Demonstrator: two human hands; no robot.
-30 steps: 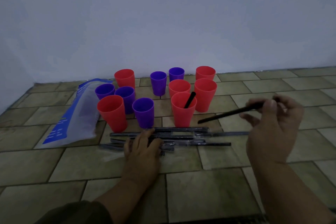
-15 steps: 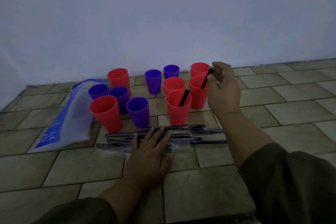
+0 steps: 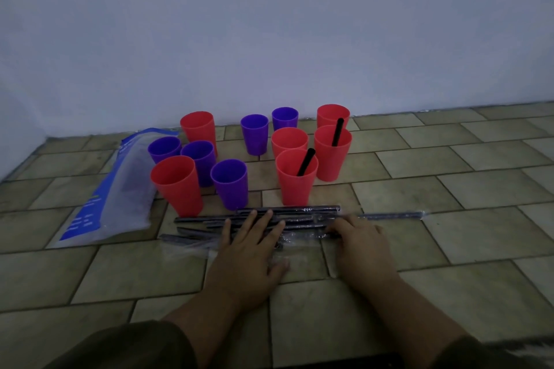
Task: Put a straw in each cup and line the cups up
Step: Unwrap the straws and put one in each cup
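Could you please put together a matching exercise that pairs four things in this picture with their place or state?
Things:
1. left hand
2. front right red cup
3. blue-and-clear bag
4. front purple cup

Places or states:
A. lies flat, furthest to the left
B. stands with no straw in it
C. rests with straight fingers on the wrapped straws
D. holds a black straw

Pairs: 1-C, 2-D, 3-A, 4-B.

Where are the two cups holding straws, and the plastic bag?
Near straw cup [image 3: 295,189], head view, front wall.
Far straw cup [image 3: 332,163], head view, front wall.
Plastic bag [image 3: 126,189], head view, clear middle.
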